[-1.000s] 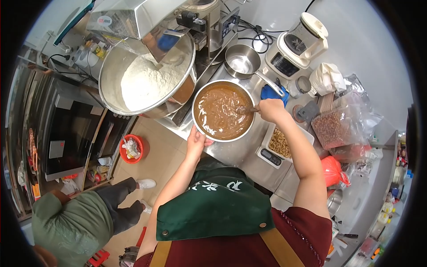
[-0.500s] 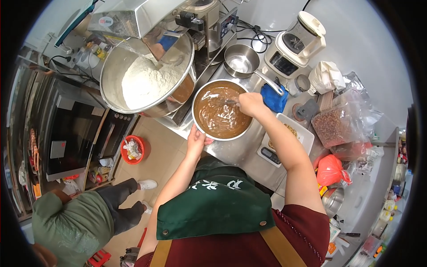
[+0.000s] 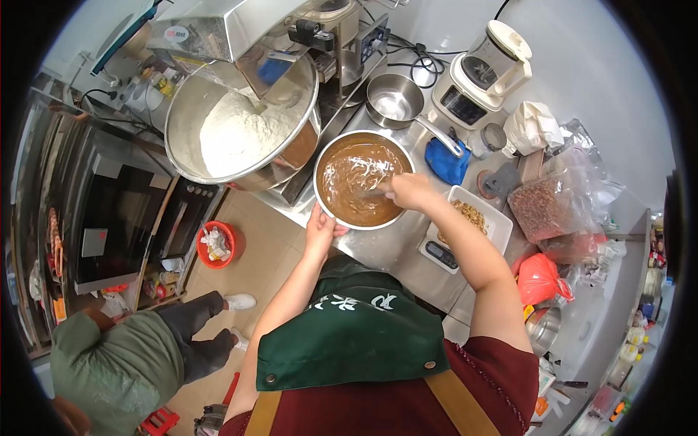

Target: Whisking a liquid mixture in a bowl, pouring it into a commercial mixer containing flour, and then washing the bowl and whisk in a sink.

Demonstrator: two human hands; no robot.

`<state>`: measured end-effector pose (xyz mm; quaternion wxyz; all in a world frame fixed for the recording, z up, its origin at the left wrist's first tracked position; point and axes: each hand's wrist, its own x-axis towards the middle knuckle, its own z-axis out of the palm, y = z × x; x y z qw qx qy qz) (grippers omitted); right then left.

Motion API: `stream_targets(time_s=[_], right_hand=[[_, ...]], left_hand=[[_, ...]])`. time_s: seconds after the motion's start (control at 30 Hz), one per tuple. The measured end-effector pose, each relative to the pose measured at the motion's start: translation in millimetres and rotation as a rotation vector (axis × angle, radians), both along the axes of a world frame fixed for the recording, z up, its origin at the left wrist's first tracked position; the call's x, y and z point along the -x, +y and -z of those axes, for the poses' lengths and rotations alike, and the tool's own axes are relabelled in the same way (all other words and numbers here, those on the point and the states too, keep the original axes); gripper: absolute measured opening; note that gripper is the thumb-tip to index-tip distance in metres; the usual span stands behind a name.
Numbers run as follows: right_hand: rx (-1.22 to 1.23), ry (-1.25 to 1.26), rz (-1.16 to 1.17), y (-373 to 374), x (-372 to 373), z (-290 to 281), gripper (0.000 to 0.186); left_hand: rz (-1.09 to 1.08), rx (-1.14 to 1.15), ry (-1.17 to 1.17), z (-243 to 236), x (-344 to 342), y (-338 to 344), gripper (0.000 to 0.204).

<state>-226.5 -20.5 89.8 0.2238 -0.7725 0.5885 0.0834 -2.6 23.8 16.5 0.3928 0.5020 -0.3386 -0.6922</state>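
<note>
A round, white-rimmed bowl [image 3: 321, 198] full of glossy brown liquid [image 3: 349, 174] sits on the steel worktop in front of me. My left hand [image 3: 320, 229] grips its near-left edge, fingers curled against the outer side. Over the bowl's right side, my right hand [image 3: 407, 190] is closed around a metal stirring utensil [image 3: 374, 193]. That utensil slants into the liquid, which hides its lower end, so its kind does not show. Swirl marks run across the liquid's surface.
A mixer bowl [image 3: 174, 138] of white flour stands left, under the mixer head [image 3: 218, 33]. Beyond lies a steel saucepan [image 3: 393, 100]; rightward are a blue cloth [image 3: 446, 161], a kitchen scale [image 3: 440, 254] with a white tray [image 3: 500, 224], and a blender [image 3: 465, 83]. Another person [image 3: 123, 356] is at lower left.
My right hand has moved slightly toward me, carrying the utensil through the liquid to the bowl's near right. My left hand keeps its place on the bowl.
</note>
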Motion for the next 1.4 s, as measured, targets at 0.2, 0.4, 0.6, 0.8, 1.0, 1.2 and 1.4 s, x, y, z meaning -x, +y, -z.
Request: stream_targets(time_s=[0.2,0.4,0.6,0.8,1.0,1.2,1.4], right_hand=[[0.203,0.193,0.174,-22,16,-9,0.016],[-0.272,0.281,0.016,-10,32,-54,0.027],[-0.119,0.095,0.070,1,-8,-12,0.027],[0.017,0.203,0.103,-19,12,-22,0.023],[-0.019,0.174,0.048,-7,-9,-20,0.026],[-0.145,0.202,-0.039,1,10,-36,0.023],[0.003,0.151,0.124,-5,10,-19,0.021]], left_hand=[[0.014,-0.008,-0.014,-3,1,-1,0.060],[-0.008,-0.008,-0.002,0,0,0,0.059],[-0.005,-0.014,-0.011,-1,0,0,0.056],[-0.017,-0.008,0.019,4,-1,0,0.056],[-0.003,-0.008,-0.017,-3,1,0,0.056],[-0.011,-0.001,0.020,2,-1,0,0.057],[0.031,-0.007,-0.002,1,-3,0,0.057]])
